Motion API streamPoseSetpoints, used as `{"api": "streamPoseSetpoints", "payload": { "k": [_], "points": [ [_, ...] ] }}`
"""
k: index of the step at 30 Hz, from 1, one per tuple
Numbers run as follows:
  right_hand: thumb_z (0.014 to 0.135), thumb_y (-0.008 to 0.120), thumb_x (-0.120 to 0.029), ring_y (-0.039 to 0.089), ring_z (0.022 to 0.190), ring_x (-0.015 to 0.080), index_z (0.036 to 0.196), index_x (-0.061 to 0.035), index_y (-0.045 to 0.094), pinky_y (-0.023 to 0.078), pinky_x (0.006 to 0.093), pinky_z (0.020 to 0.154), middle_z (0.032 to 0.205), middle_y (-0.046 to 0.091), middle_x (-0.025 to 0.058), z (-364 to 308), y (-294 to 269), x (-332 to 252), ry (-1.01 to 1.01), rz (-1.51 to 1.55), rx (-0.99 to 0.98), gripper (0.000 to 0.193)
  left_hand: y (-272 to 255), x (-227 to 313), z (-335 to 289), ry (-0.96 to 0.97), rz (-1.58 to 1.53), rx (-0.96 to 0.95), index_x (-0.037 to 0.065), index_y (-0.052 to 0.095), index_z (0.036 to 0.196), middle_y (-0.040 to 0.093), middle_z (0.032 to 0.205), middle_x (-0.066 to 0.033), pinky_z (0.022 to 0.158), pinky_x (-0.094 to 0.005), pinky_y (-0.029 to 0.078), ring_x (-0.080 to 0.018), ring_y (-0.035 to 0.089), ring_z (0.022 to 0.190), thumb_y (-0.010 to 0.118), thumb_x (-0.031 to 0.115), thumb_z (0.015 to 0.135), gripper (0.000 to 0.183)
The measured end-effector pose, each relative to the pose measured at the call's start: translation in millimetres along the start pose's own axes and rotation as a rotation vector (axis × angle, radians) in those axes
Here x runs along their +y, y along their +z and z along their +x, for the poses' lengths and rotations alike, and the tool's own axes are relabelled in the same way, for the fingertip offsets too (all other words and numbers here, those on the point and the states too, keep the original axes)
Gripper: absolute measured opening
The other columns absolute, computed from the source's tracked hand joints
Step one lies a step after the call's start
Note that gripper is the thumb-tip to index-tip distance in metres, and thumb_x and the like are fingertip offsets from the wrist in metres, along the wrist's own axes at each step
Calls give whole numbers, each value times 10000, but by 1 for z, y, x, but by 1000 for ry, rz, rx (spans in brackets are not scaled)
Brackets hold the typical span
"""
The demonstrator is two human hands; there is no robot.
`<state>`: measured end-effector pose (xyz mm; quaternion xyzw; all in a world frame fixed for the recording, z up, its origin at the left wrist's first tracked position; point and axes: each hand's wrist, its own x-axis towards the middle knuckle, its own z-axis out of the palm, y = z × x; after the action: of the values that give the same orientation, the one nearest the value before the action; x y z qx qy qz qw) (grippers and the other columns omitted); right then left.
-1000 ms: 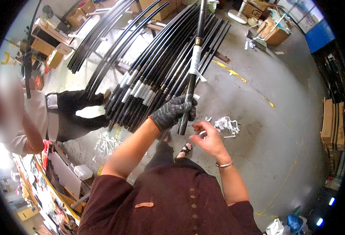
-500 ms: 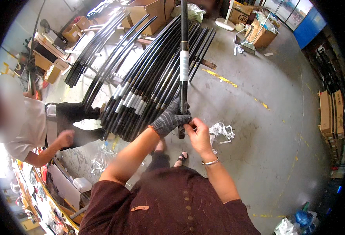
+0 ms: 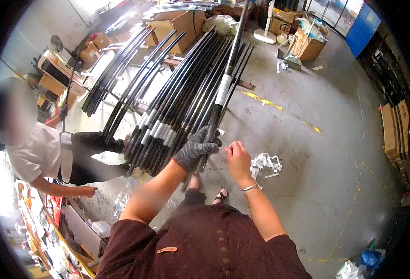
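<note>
My left hand (image 3: 196, 149), in a dark grey knitted glove, is wrapped round the lower part of a long black pole (image 3: 216, 111). The pole slants up and away to the right, with a white band (image 3: 222, 89) partway along it. To the right of the pole my bare right hand (image 3: 238, 162) is apart from it, fingers curled in and thumb pressed to them. Whatever it pinches, if anything, is too small to make out. Just beyond the left hand, many similar black poles (image 3: 177, 100) lie side by side on a support, several with white bands near their near ends.
A co-worker in a white shirt (image 3: 40, 151) stands at the left, one hand on an upright rod. More black poles (image 3: 116, 69) lie on a rack behind. White strip scraps (image 3: 266, 162) litter the floor at my right. Cardboard boxes (image 3: 309, 44) stand at the back and along the right wall.
The pole has tilted, its far end swinging right, and my left hand has shifted slightly left. My right hand has come away from the pole to the right. The co-worker's near arm has lowered.
</note>
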<state>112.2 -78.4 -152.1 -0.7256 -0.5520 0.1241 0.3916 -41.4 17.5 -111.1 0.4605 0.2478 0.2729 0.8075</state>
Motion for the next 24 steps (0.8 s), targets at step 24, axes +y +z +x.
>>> {"api": "streamPoseSetpoints", "payload": {
  "k": [24],
  "points": [
    [858,555,-58,433,589,43,1027,-93,466,361,189,478,787,513,-11,6,-48,114,532,1076,-29,194,10,44,-16,-60,-294,-42,23,499,1207,519,711,-12,446,-231,373,-105,473,543,747,289,771,568]
  ]
}}
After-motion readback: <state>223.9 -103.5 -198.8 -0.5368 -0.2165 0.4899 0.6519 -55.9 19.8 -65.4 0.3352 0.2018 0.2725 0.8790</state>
